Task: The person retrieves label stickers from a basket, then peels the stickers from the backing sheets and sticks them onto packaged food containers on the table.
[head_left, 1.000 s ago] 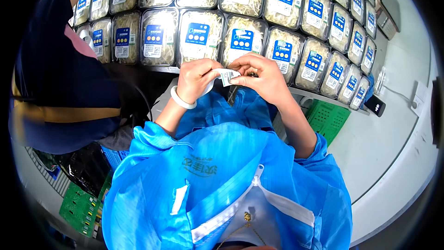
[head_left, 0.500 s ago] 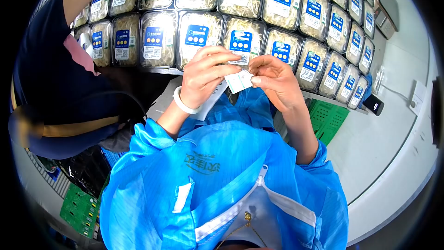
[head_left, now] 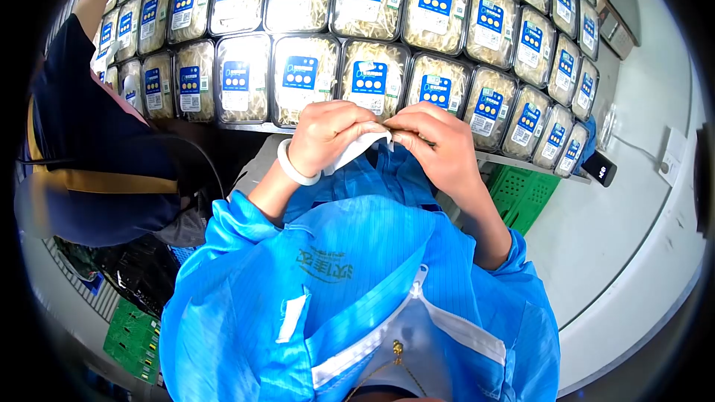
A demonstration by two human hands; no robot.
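Note:
My left hand (head_left: 328, 138), with a white band at its wrist, pinches a white paper strip (head_left: 356, 150) that hangs down toward my lap. My right hand (head_left: 439, 141) meets it fingertip to fingertip at the strip's upper end; its thumb and fingers are pressed together, and what lies between them is too small to make out. Just beyond both hands stand rows of clear-lidded packs (head_left: 371, 78) with pale sprouts inside and blue-and-white labels on top.
A co-worker in dark clothing (head_left: 104, 149) is close on the left. Green crates (head_left: 521, 190) show below the table edge at right, and another green crate (head_left: 130, 339) at lower left. A black device (head_left: 599, 168) lies beyond the packs at right.
The small label that faced up between my hands is now hidden by closed fingers. My fingers have drawn together. The packs appear lower and further left in view.

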